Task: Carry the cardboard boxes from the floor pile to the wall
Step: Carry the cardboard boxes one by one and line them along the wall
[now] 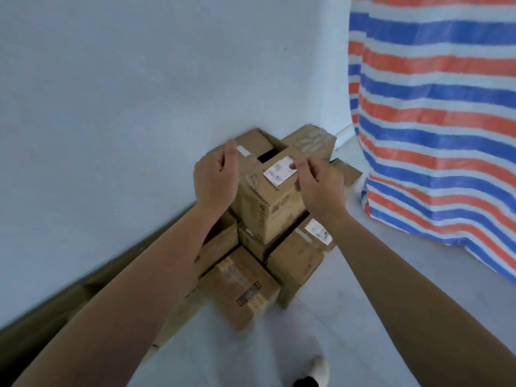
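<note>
Hovering left hand (216, 177) and right hand (318, 182), fingers loosely curled and gripping nothing, either side of the top cardboard box (268, 205) sitting on the stack (296, 261) against the wall (111, 107); likely handling light and stiff, best clasping opposite side faces.

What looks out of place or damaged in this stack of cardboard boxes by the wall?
The top box is not closed: a dark gap shows at the far end of its top, where a flap stands up. The front box on the floor has a scuffed, worn label.
</note>
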### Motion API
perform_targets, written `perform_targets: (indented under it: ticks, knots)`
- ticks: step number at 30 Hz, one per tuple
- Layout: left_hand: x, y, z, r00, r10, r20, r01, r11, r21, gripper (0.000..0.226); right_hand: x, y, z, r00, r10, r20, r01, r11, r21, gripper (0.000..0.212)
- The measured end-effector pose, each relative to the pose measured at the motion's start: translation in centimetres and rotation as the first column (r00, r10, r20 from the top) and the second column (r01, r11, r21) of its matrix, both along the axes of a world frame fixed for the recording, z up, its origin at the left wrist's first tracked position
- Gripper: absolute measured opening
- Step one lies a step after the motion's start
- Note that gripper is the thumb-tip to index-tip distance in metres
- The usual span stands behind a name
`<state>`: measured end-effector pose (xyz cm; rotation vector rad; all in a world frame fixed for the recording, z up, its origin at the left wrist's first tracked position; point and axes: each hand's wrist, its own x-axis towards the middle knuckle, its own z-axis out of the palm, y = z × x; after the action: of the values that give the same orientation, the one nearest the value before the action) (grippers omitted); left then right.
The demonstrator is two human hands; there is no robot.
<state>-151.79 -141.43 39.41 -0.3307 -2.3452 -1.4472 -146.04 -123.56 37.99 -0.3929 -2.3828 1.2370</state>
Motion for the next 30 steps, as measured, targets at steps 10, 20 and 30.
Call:
perform_targets:
  ticks: [10, 20, 30]
  knots:
    - [16.0, 9.9, 15.1, 0.934, -0.294, -0.202, 0.298, 0.954, -0.009, 0.058, 20.2, 8.7, 13.5, 0.928, -0.282, -0.242, 0.317, 0.941, 0.121, 0.032]
    - [40.3, 25.3, 15.6, 0.814, -0.55, -0.187, 0.567, 0.822, 0.049, 0.045, 50.6, 20.2, 16.4, 0.858, -0.46, -0.231, 0.502, 0.845, 0.184, 0.038]
    - [64.0, 45.5, 14.6, 0.568, -0.797, -0.207, 0.816, 0.578, 0.012, 0.041, 76.6, 33.4, 15.1, 0.592, -0.771, -0.234, 0.804, 0.587, 0.098, 0.036]
